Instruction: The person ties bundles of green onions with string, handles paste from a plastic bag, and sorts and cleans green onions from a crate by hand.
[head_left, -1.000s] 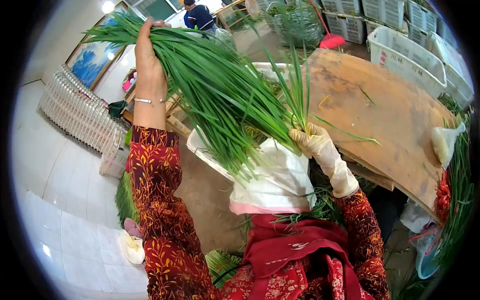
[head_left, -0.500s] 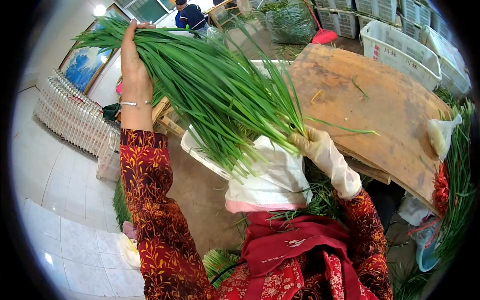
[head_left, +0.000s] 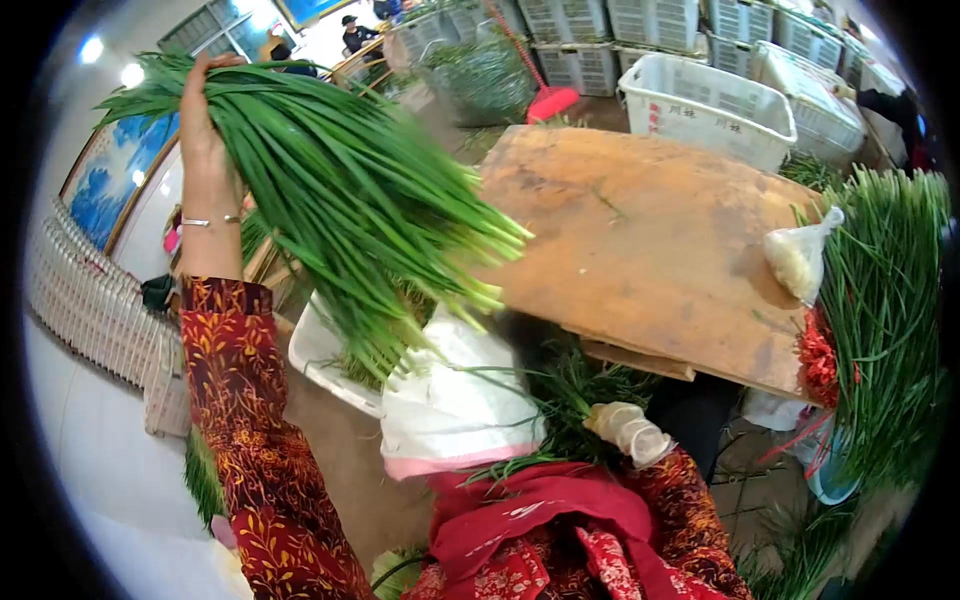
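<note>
My left hand (head_left: 205,125) is closed around a large bunch of garlic chives (head_left: 340,180), gripping it near the leaf tips. The pale cut ends fan out to the right, above a white cloth (head_left: 455,405) with a pink edge on my lap. My right hand (head_left: 622,430), in a thin whitish glove, is down at my lap beside loose green blades (head_left: 570,390). Its fingers are partly lost among the greens, so their grip cannot be made out.
A wooden board (head_left: 650,250) bears a bag of pale contents (head_left: 797,258) and red ties (head_left: 818,360). More chives (head_left: 890,320) lie at its right. A white crate (head_left: 710,110), stacked crates (head_left: 575,70) and a red dustpan (head_left: 552,103) stand behind. A white basket (head_left: 320,360) is beside my lap.
My right hand has let go of the bunch's cut ends and dropped to the greens at my lap. My left hand still holds the bunch. The view has turned right.
</note>
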